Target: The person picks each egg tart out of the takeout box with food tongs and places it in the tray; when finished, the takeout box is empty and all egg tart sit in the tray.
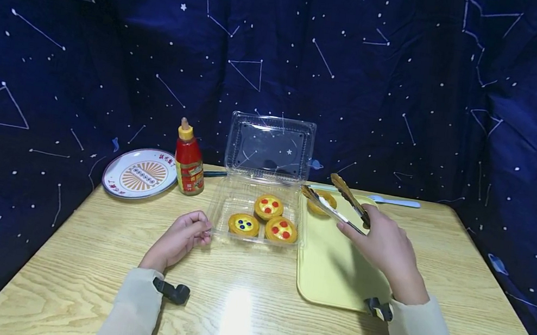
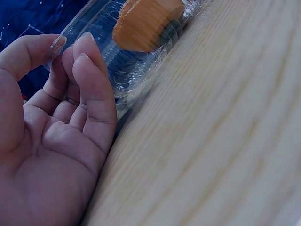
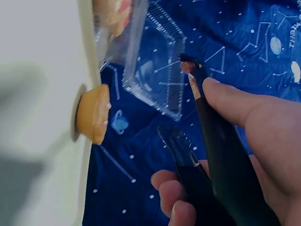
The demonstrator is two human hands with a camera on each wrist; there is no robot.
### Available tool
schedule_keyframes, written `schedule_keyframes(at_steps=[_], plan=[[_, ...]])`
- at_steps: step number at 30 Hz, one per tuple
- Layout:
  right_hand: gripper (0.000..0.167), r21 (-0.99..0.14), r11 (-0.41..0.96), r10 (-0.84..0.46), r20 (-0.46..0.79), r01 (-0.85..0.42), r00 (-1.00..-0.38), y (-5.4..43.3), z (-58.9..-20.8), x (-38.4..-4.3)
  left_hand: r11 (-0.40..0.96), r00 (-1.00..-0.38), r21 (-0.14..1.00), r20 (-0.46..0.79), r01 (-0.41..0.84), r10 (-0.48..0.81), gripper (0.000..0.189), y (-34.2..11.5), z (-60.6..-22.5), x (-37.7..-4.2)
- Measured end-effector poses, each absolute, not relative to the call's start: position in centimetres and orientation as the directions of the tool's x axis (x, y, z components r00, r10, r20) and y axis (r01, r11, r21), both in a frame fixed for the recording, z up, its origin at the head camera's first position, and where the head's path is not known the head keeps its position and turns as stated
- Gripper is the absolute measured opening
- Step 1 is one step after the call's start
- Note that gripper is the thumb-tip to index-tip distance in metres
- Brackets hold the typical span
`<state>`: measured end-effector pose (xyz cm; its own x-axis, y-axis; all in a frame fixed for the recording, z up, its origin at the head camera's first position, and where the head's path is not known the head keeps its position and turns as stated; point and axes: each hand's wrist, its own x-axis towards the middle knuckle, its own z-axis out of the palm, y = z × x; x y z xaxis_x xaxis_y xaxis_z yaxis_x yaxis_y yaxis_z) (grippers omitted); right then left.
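My left hand (image 1: 183, 239) pinches the near left rim of a clear plastic box (image 2: 101, 70) between thumb and fingers. The box's lid (image 1: 270, 148) stands raised at the back. Inside sit two egg tarts with red dots (image 1: 269, 206) and one egg tart with blue dots (image 1: 244, 224). In my right hand (image 1: 390, 246) are food tongs (image 3: 221, 155), their arms spread apart. The tongs' tips hang above another tart (image 3: 94, 114), which has a white top and lies on the far left corner of the yellow tray (image 1: 336, 267). Nothing is between the tips.
Left of the box stands a red sauce bottle (image 1: 190, 162) with a yellow cap, beside a patterned white plate (image 1: 115, 173). A pale blue fork (image 1: 399, 202) lies behind the tray. Part of a dark-handled thing (image 1: 215, 173) shows behind the box. A dark starry curtain (image 1: 282, 38) closes the back.
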<state>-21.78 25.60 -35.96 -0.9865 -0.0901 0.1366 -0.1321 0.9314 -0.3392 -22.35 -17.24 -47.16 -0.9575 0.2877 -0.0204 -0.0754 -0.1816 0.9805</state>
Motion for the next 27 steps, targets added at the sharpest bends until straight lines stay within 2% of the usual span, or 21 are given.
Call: schedule_keyframes(at_steps=[12, 27], plan=[[0.085, -0.387, 0.897, -0.151, 0.186, -0.213, -0.971, 23.7, -35.2, -20.5, -0.182, -0.961, 0.980, -0.027, -0.079, 0.274, 0.012, -17.2, -47.0, -22.2], [0.071, -0.371, 0.886, -0.229, 0.172, -0.278, -0.958, 21.5, -37.0, -20.8, -0.189, -0.960, 0.980, -0.008, -0.063, 0.279, 0.012, -17.2, -47.2, -22.3]])
